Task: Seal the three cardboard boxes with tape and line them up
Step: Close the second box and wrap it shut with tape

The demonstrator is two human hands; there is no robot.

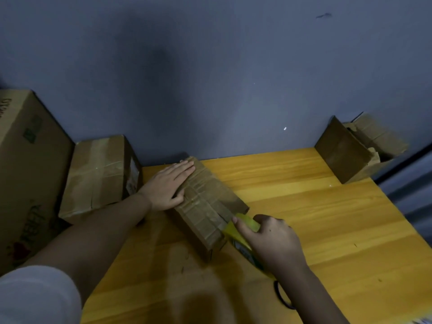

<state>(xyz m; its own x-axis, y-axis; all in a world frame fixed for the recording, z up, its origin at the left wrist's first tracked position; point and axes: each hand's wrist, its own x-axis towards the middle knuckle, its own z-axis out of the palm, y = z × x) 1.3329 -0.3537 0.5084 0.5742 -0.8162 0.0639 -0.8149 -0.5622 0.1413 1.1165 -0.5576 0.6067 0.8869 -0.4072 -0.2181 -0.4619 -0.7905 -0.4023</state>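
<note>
Taping the middle box, one more open box to go

Head view: left hand (169, 183) lies flat, fingers straight, on the box (205, 204) mid-table (327, 230); right hand (273, 242) grips the tape (243, 237) at the box's near end. Taped box (98, 174) left of it, open box (357, 148) far right. Next I'd guess: cut and smooth the strip.

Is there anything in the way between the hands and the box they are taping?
No. The left hand already lies flat on top of the middle box, and the right hand holds the yellow tape roll right at its near end. Nothing visible sits between them.
</note>
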